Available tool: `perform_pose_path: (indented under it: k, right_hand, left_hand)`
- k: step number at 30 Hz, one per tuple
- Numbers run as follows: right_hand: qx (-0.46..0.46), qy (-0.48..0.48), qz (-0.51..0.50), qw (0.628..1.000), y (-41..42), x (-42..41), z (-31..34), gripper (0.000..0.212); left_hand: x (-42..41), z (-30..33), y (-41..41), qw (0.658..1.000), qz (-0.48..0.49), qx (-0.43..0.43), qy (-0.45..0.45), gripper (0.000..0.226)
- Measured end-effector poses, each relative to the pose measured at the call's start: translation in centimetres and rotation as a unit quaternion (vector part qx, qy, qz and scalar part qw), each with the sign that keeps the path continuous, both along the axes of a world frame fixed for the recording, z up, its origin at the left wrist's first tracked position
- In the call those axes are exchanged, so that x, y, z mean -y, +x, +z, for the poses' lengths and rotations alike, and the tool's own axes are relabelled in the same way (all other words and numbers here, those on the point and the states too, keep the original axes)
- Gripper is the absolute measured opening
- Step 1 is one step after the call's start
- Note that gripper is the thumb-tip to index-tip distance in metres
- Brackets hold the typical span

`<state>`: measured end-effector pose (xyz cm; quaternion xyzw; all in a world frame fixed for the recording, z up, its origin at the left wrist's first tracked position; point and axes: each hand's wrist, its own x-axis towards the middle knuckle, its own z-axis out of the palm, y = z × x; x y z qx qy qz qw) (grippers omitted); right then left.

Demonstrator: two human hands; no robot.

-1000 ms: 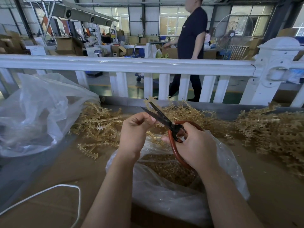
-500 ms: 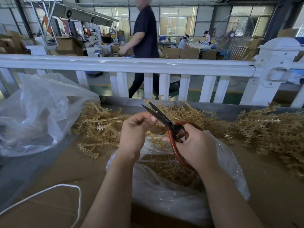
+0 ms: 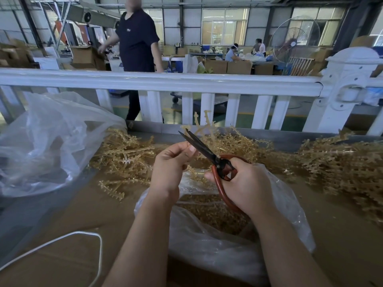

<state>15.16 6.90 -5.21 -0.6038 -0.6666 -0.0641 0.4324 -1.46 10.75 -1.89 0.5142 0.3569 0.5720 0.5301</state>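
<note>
Red-handled scissors point(image 3: 209, 154) over a bag point(image 3: 207, 255)

One pair is gripped by the right hand point(image 3: 246, 183) above the nearer of two bags on the counter point(image 3: 68, 220). Left hand point(image 3: 170, 166) fingertips are pinched beside the blades; their hold cannot be told.

Red-handled scissors point(image 3: 209, 154) are held in the right hand point(image 3: 248, 187), with the blades a little apart. A gold sprig point(image 3: 205, 119) is pinched by the left hand point(image 3: 170, 166) beside the blades. A clear bag point(image 3: 228, 255) of gold bits is spread under the 2 hands.
</note>
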Motion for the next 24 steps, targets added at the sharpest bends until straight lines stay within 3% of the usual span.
perform_pose_path:
  k: [9,13,17,21,24]
  right_hand:
    - [0.002,-0.047,0.005,0.999,0.1,0.0,0.0,0.056]
    - [0.002,-0.084,0.008,0.996,0.1,0.0,0.0,0.056]
    - [-0.131,-0.099,0.026,0.986,0.0,-0.3,0.3,0.039]
    - [-0.259,-0.089,0.064,0.96,-0.5,-0.7,0.7,0.024]
    - [-0.296,-0.063,0.08,0.95,-0.5,-0.8,0.7,0.019]
  left_hand:
    - [-0.2,-0.2,0.4,0.993,0.027,0.059,-0.095,0.043]
    - [-0.4,-0.4,0.2,0.986,0.042,0.083,-0.138,0.027]
    - [-0.2,-0.5,0.5,0.99,-0.009,0.026,-0.141,0.004]
    - [0.3,-0.3,1.2,0.989,-0.058,-0.004,-0.139,0.017]
    - [0.6,-0.2,1.5,0.988,-0.075,-0.028,-0.13,0.008]
